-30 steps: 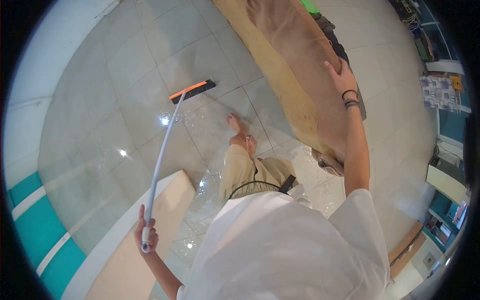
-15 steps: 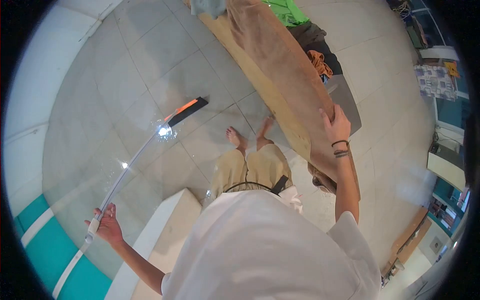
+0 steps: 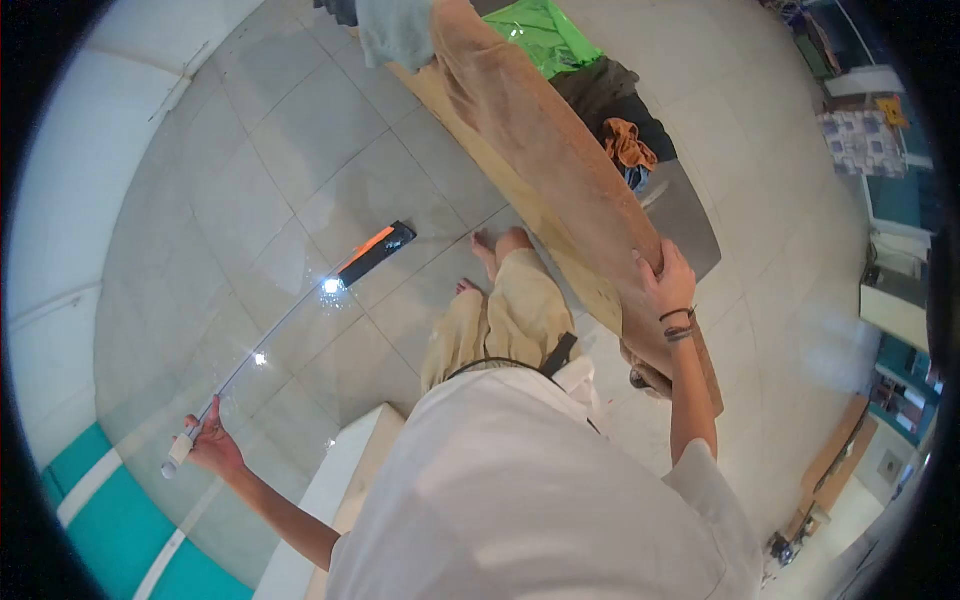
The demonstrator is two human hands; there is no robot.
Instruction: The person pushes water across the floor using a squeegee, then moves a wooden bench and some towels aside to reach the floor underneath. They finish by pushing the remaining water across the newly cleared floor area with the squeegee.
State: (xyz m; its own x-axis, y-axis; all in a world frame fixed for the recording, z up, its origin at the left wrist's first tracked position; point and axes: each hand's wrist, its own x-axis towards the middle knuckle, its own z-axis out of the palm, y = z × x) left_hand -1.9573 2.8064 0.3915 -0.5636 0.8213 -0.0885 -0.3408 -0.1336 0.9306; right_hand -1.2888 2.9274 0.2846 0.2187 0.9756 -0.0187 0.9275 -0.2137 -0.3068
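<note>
My left hand is closed around the top of the long thin handle of a floor squeegee. Its black and orange head lies on the tiled floor ahead of my feet. On the other side, my right hand grips the top edge of a long sofa back, its fingers partly hidden. A brown cloth cover drapes over that back, above a yellowish side panel.
A bright green bag, dark clothes and an orange cloth lie behind the sofa back. A grey cloth hangs at its far end. A white ledge stands at my left, and shelves line the far right.
The squeegee head has shifted slightly down in view, and my left hand has moved a little. My feet have changed position in a step. My right hand stays on the sofa back.
</note>
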